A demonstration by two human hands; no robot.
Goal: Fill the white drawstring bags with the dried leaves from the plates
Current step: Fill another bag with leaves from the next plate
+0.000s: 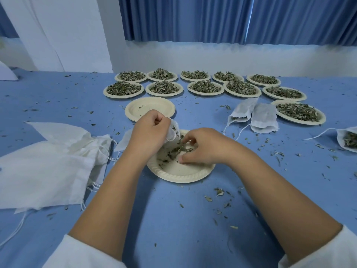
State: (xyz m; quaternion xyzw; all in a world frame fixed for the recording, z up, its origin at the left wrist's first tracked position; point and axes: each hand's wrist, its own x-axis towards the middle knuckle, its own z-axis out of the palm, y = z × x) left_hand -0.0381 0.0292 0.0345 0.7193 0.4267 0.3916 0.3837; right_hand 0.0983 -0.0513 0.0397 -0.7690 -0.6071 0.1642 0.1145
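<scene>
The left hand (152, 130) has its fingers (160, 117) curled tight on the mouth of a small white drawstring bag (173, 130), which hangs tilted over the far rim of the near plate (179, 175). The right hand (201, 146) bends its fingers narrowly, like a claw, round the dried leaves (177, 149) left on that plate, thumb low and fingertips beside the bag's mouth. Whether any leaves are lifted cannot be told.

The plate sits at centre frame with bare blue table (173, 219) below it, between the forearms, dotted with leaf crumbs. Just above the left hand lies an empty plate stack (150, 107). Above that, two rows of heaped plates (205, 87) run almost rim to rim across the upper middle, close to the table's far edge under the blue curtain (212, 18). To the right, two filled bags (263, 118) lie side by side, touching, with a further heaped plate (301, 113) just beside them. A pile of empty bags (48, 161) fills the left side near the left forearm.

Most of the held bag's body is hidden behind the left hand. Another bag (347, 139) with leaves at its mouth is cut off by the right edge of the frame, and the pile is cut by the left edge. How many plates the stack holds is unclear.
</scene>
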